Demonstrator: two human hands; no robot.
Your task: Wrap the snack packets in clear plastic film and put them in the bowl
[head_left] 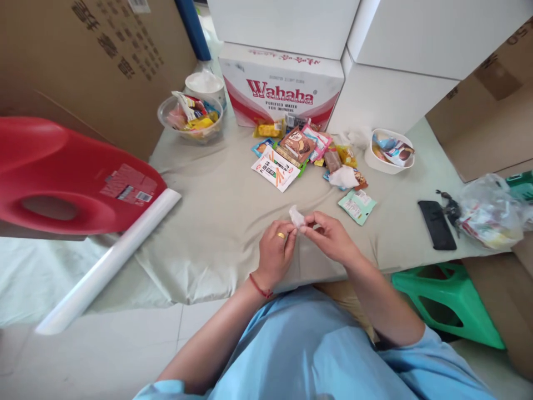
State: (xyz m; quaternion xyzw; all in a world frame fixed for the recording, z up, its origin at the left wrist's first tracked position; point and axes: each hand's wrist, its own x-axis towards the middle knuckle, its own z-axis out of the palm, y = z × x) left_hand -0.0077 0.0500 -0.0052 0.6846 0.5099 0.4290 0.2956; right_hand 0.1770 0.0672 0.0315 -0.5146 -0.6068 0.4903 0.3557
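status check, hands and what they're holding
Left hand and right hand both pinching small white wrapper, above the grey cloth. Snack packets heaped beyond, untouched.

You're sitting in what looks like a storeroom or shop back room: brown cardboard cartons (95,61) and white boxes (400,39) are stacked around you, a Wahaha water case (283,89) stands against them, and a cloth-covered low surface (216,222) serves as your table.

Two plastic stools: one red (62,166) at left, one green (453,303) near right. Two snack bowls: a clear bowl (164,114) far left, a white bowl (375,161) far right. One Wahaha carton (281,89), one black phone (437,225), one white roll (112,261), one white wrapper (296,215).
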